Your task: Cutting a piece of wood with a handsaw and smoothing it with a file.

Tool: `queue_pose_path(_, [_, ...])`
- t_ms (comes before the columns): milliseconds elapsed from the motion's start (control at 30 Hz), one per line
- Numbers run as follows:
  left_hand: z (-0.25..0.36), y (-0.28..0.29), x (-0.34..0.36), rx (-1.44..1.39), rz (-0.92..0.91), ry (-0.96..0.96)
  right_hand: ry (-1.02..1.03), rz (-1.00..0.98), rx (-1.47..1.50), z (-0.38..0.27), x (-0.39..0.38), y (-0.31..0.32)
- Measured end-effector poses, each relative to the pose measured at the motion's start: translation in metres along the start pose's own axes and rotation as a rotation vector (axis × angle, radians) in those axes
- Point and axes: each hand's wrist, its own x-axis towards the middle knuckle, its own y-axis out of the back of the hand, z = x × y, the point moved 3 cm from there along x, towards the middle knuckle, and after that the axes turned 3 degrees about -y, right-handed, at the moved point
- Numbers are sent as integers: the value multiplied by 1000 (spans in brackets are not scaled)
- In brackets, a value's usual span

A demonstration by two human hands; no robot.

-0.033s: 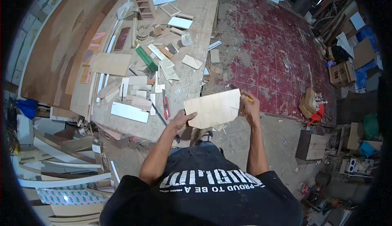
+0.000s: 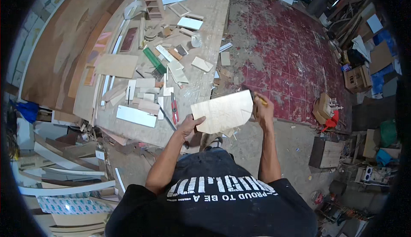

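A pale plywood piece (image 2: 222, 111) with clipped lower corners is held up in front of me, beyond the bench's near right corner. Gripping its left edge is my left hand (image 2: 188, 125), thumb on the top face and the other fingers out of sight beneath. At the opposite edge, my right hand (image 2: 263, 108) is closed round a tool with a yellow part (image 2: 262, 101) showing between the fingers. Something dark shows beside the board's far right corner, and I cannot make out the tool's kind. Pencil-like lines mark the board near its right edge.
On the workbench (image 2: 205, 82) lie wood offcuts, a red-and-black cutter (image 2: 174, 108), a green box-like piece (image 2: 155, 60), a white panel (image 2: 136, 116) and a small wooden shelf (image 2: 153, 3). A dark cabinet (image 2: 327, 152) and cardboard boxes (image 2: 357, 78) stand right. Curved boards are stacked lower left.
The plywood piece has shifted slightly left and tilted a little. My right hand has turned slightly at its edge, and more of the dark part shows by the far corner.
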Motion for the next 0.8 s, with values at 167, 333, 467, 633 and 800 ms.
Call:
queue_pose_path(167, [28, 14, -69, -185, 104, -211, -43, 43, -4, -27, -45, -32])
queue_pose_path(333, [33, 64, -126, -334, 158, -325, 133, 163, -238, -18, -121, -72])
queue_pose_path(467, [14, 114, -160, -406, 202, -334, 203, 166, -279, -35, -178, -111])
queue_pose_path(633, [-5, 151, -195, -471, 340, -422, 359, 124, -401, -39, -219, -139])
queue_pose_path(800, [-24, 177, -221, -649, 539, -444, 715, -35, -491, -50, -237, -158])
